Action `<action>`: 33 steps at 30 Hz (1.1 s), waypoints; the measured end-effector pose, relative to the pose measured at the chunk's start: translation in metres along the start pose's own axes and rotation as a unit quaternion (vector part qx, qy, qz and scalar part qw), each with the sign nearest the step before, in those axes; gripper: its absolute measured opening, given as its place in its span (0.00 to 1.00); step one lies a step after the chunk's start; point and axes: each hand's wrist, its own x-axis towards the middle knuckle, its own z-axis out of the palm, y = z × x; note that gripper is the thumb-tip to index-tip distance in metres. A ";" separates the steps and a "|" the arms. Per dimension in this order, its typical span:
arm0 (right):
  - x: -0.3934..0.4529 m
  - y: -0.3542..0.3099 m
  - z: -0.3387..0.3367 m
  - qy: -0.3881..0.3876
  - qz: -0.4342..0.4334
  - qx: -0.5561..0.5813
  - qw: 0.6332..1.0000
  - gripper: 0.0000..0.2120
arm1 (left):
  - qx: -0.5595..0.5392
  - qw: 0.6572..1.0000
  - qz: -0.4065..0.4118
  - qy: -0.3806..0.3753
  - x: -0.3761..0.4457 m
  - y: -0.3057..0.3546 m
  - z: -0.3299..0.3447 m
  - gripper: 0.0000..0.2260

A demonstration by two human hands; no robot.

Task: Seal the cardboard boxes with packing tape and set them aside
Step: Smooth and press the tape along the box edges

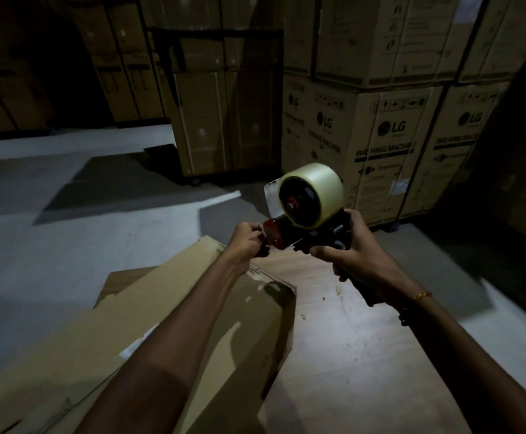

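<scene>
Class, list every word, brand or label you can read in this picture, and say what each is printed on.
"LG": logo on the stacked cartons, readable on three faces.
"WASHING MACHINE": centre face of those cartons, partly cut by a strap; repeated on neighbouring faces, blurred.
Handling symbols, small print and the white sticker: too small to read.
Tape dispenser: no readable text.

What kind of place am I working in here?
Most likely a dim warehouse or stockroom: tall stacks of brown cardboard appliance cartons printed "washing machine", a bare grey concrete floor, and flattened brown cardboard sheets lying below the hands.
</scene>
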 end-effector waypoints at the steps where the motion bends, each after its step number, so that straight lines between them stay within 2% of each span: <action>1: -0.001 -0.001 0.001 -0.004 -0.003 -0.003 1.000 0.33 | 0.016 0.999 0.009 0.029 0.006 -0.001 -0.011 0.09; 4: -0.004 0.000 0.004 -0.011 0.000 -0.012 1.000 0.35 | 0.074 0.990 0.036 0.118 0.027 -0.007 -0.059 0.10; 11: 0.015 0.020 0.048 -0.021 0.026 0.002 0.999 0.36 | 0.194 0.971 0.051 0.133 0.059 -0.020 -0.111 0.08; 27: 0.060 0.041 0.089 -0.045 0.075 0.044 0.995 0.28 | 0.210 0.963 0.031 0.167 0.100 -0.065 -0.138 0.07; 33: 0.066 0.045 0.092 -0.046 0.081 0.026 0.995 0.31 | 0.205 0.963 0.035 0.168 0.104 -0.073 -0.139 0.07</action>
